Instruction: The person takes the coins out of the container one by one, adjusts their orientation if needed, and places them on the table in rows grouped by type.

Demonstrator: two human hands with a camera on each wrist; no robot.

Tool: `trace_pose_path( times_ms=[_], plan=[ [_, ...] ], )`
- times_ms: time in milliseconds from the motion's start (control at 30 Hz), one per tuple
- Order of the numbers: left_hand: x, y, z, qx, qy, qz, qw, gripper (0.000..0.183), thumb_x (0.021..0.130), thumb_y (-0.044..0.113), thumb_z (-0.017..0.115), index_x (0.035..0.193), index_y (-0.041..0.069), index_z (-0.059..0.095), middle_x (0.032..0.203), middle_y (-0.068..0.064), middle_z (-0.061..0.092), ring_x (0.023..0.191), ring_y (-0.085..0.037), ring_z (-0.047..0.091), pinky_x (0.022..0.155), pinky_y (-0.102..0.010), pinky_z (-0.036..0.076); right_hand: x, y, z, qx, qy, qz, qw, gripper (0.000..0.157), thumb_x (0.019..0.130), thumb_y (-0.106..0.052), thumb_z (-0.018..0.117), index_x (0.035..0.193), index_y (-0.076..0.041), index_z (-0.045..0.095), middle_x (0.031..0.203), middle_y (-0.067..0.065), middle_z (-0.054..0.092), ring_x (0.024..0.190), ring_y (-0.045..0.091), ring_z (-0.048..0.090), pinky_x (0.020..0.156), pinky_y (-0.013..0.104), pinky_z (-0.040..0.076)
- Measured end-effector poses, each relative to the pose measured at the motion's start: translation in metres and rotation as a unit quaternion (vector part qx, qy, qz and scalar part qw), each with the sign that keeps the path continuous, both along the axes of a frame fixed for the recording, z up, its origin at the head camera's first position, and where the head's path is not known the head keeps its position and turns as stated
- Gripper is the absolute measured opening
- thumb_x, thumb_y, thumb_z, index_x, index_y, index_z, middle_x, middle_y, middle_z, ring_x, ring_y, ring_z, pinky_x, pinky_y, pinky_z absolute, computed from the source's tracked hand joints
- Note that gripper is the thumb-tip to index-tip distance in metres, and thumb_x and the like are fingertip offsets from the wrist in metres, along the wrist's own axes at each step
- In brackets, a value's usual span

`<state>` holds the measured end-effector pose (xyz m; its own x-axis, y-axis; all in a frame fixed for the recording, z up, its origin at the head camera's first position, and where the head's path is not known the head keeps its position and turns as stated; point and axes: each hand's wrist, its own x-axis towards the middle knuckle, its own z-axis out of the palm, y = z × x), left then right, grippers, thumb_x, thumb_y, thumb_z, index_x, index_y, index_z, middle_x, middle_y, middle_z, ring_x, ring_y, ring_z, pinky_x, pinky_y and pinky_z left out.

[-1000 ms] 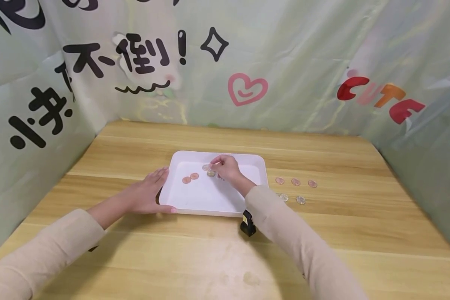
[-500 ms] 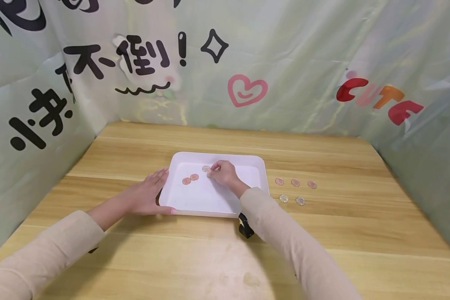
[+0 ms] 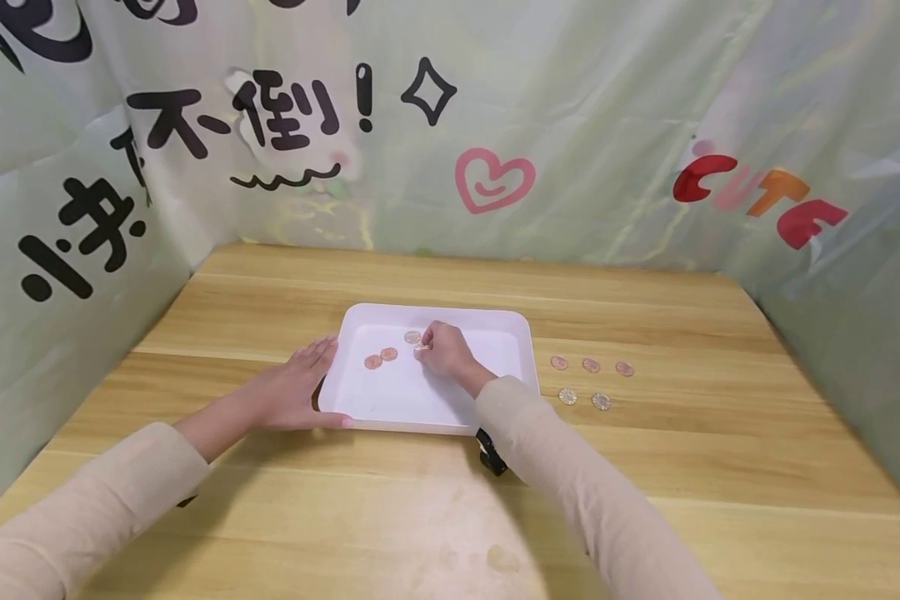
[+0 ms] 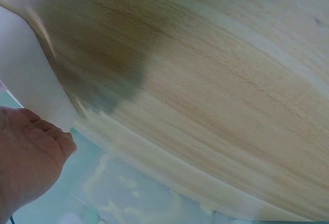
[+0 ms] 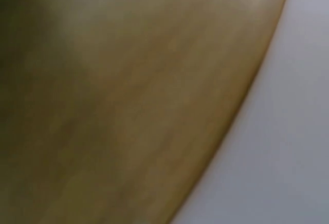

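A shallow white tray (image 3: 390, 400) lies on the wooden table. My left hand (image 3: 296, 387) rests along its left side, fingers straight at the side edge and thumb against the front edge. Inside the tray, my right hand (image 3: 446, 350) pinches a coin (image 3: 420, 350) with curled fingers that partly cover it. Close behind that coin lies a pale coin (image 3: 412, 337). Two copper-coloured coins (image 3: 381, 357) touch each other further left. In the left wrist view, the left hand (image 4: 33, 154) appears beside the tray wall (image 4: 31, 59). The right wrist view shows no hand.
To the tray's right, three copper-coloured coins (image 3: 591, 365) form a row on the table (image 3: 682, 433), with two pale coins (image 3: 583, 399) in front. A black device (image 3: 492, 454) sits under the right sleeve. Printed cloth (image 3: 570, 125) hangs behind and at both sides.
My right hand has shifted slightly toward me, from near the pale coin onto the coin in front of it, which its fingers now partly cover. The left hand stays put.
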<state>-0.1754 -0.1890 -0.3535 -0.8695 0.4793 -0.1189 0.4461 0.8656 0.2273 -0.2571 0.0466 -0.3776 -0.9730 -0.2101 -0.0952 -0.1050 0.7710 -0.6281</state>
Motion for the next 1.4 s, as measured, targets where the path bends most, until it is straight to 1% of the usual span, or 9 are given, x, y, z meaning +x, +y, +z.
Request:
trace_pose_path(
  times_ms=[200,300,433,567,700,800,933,1067,1400],
  plan=[
    [0.001,0.001,0.0,0.001,-0.009,0.004,1.0,0.113,0.075,0.066,0.058,0.145,-0.01,0.013,0.153,-0.024,0.012,0.141,-0.04,0.014,0.115,-0.05,0.019,0.002,0.004,0.001,-0.021,-0.012,-0.023,0.999,0.018,0.082,-0.011,0.07,0.083,-0.002,0.054,0.074,0.002,0.046,0.075,0.016,0.046,0.061,0.019,0.035],
    [0.001,0.001,0.0,0.002,-0.006,0.003,1.0,0.112,0.076,0.066,0.059,0.144,-0.01,0.013,0.153,-0.025,0.012,0.141,-0.041,0.014,0.115,-0.051,0.019,0.002,0.007,0.003,-0.034,-0.008,-0.032,0.999,0.015,0.084,-0.009,0.066,0.079,-0.003,0.053,0.074,0.002,0.047,0.075,0.016,0.046,0.061,0.018,0.034],
    [0.001,0.001,0.0,0.002,-0.002,0.001,1.0,0.112,0.076,0.065,0.059,0.144,-0.011,0.014,0.153,-0.025,0.012,0.141,-0.041,0.015,0.115,-0.051,0.019,0.005,0.01,0.006,-0.046,-0.012,-0.042,0.998,0.012,0.087,-0.006,0.061,0.076,-0.004,0.054,0.074,0.002,0.05,0.072,0.014,0.047,0.056,0.016,0.035],
    [0.001,0.001,0.0,0.0,-0.002,0.001,1.0,0.112,0.076,0.066,0.059,0.144,-0.01,0.014,0.153,-0.025,0.013,0.141,-0.041,0.015,0.115,-0.05,0.019,0.009,0.012,0.011,-0.061,-0.038,-0.049,0.996,0.012,0.088,-0.008,0.06,0.078,-0.003,0.056,0.072,0.001,0.049,0.065,0.011,0.046,0.05,0.014,0.035],
    [0.001,0.001,0.0,-0.001,-0.003,0.003,1.0,0.111,0.076,0.066,0.058,0.144,-0.01,0.014,0.153,-0.025,0.013,0.141,-0.041,0.015,0.115,-0.05,0.019,0.015,0.017,0.021,-0.091,-0.065,-0.038,0.993,0.012,0.089,-0.009,0.06,0.08,-0.003,0.056,0.068,0.001,0.05,0.055,0.009,0.046,0.045,0.015,0.037],
    [0.001,0.001,0.001,-0.001,-0.005,0.005,1.0,0.111,0.076,0.066,0.058,0.144,-0.01,0.014,0.153,-0.025,0.012,0.141,-0.041,0.014,0.115,-0.051,0.02,0.019,0.022,0.028,-0.125,-0.087,-0.034,0.988,0.013,0.089,-0.009,0.06,0.079,-0.004,0.054,0.064,0.002,0.051,0.048,0.008,0.043,0.042,0.016,0.036],
    [0.001,0.002,0.002,0.001,-0.006,0.003,1.0,0.111,0.076,0.065,0.059,0.144,-0.011,0.013,0.153,-0.026,0.012,0.141,-0.041,0.014,0.115,-0.051,0.019,0.023,0.029,0.034,-0.162,-0.103,-0.038,0.981,0.014,0.089,-0.01,0.06,0.078,-0.004,0.053,0.061,0.001,0.051,0.046,0.008,0.041,0.042,0.016,0.036],
    [0.001,0.001,0.001,0.007,-0.008,0.003,0.9999,0.112,0.076,0.066,0.058,0.144,-0.01,0.013,0.153,-0.025,0.011,0.141,-0.041,0.013,0.115,-0.051,0.018,0.027,0.039,0.038,-0.184,-0.102,-0.045,0.977,0.015,0.089,-0.01,0.061,0.079,-0.004,0.052,0.059,0.0,0.049,0.046,0.007,0.04,0.043,0.016,0.035],
    [0.002,0.001,-0.001,0.009,-0.003,0.002,1.0,0.112,0.076,0.065,0.059,0.144,-0.01,0.013,0.153,-0.025,0.012,0.141,-0.041,0.014,0.115,-0.051,0.019,0.035,0.074,0.042,-0.192,-0.096,-0.047,0.976,0.013,0.09,-0.011,0.059,0.083,-0.001,0.053,0.061,0.0,0.049,0.046,0.007,0.04,0.044,0.017,0.034]
  ],
)
